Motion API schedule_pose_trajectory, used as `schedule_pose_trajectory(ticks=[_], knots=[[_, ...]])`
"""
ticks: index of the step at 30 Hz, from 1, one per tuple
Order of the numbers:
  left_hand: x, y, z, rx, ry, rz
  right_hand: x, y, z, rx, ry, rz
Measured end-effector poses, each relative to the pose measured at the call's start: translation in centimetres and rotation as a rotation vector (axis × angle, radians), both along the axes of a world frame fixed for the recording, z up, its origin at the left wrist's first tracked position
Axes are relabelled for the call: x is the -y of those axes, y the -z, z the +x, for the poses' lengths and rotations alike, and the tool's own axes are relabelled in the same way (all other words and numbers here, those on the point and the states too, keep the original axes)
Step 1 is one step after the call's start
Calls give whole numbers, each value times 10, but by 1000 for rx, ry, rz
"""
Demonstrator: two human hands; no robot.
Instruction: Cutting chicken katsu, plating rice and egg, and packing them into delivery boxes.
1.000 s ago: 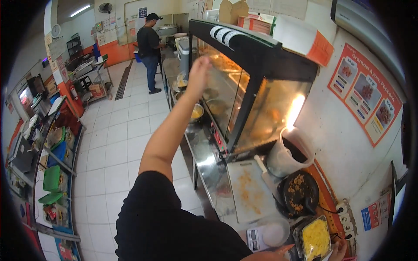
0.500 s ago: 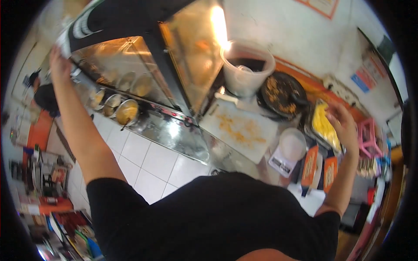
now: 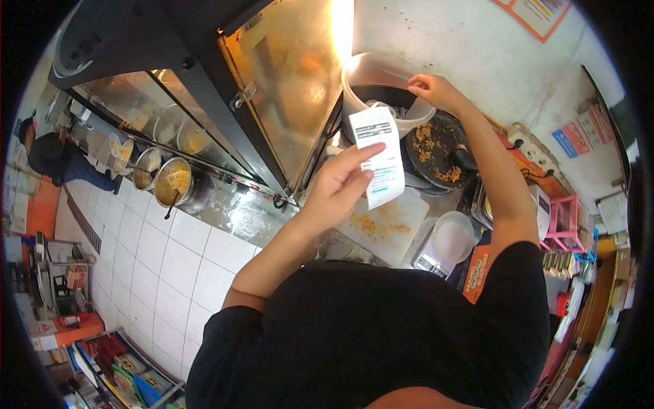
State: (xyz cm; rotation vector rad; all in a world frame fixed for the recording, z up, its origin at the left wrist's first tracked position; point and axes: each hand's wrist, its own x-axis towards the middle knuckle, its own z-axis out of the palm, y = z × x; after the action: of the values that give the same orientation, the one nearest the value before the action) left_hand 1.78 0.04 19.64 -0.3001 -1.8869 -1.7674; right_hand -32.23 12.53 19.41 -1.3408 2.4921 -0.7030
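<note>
My left hand (image 3: 338, 187) holds a white paper receipt (image 3: 390, 167) in front of the bucket, pinched between thumb and fingers. Over the far right rim of a translucent plastic bucket (image 3: 361, 102) is my right hand (image 3: 436, 91). Its fingers are curled together, and I cannot make out what they hold, if anything. Some dark and pale things lie inside the bucket. Beside it stands a black pan (image 3: 446, 124) with brown crumbs and a black-handled utensil. Below the receipt is a white cutting board (image 3: 395, 253) strewn with orange-brown bits.
A lit glass food warmer (image 3: 286, 88) rises at the left. Metal pots (image 3: 182, 198) with ladles stand along its counter. On the right are a kitchen scale (image 3: 424, 262) bearing a round container, an orange box (image 3: 475, 276) and a pink plastic rack (image 3: 567, 221). Someone (image 3: 58, 160) is at the far left.
My left hand has come from the warmer's far left corner to the middle, with the receipt now in it. My right hand has moved left from the yellow food tray to the bucket's rim.
</note>
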Motion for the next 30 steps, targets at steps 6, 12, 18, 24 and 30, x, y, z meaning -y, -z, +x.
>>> schedule_pose_trajectory(ticks=[6,12,18,24,30], knots=[[21,11,-35,301,322,557,93,76,-88,-147,0,256],[26,21,-45,267,337,572,106,84,-99,-226,82,116],[24,21,-42,297,288,506,74,27,-44,360,169,414],[16,10,-53,236,358,503,27,93,-88,105,-18,757],[29,16,-31,257,263,470,83,95,-22,169,-43,942]])
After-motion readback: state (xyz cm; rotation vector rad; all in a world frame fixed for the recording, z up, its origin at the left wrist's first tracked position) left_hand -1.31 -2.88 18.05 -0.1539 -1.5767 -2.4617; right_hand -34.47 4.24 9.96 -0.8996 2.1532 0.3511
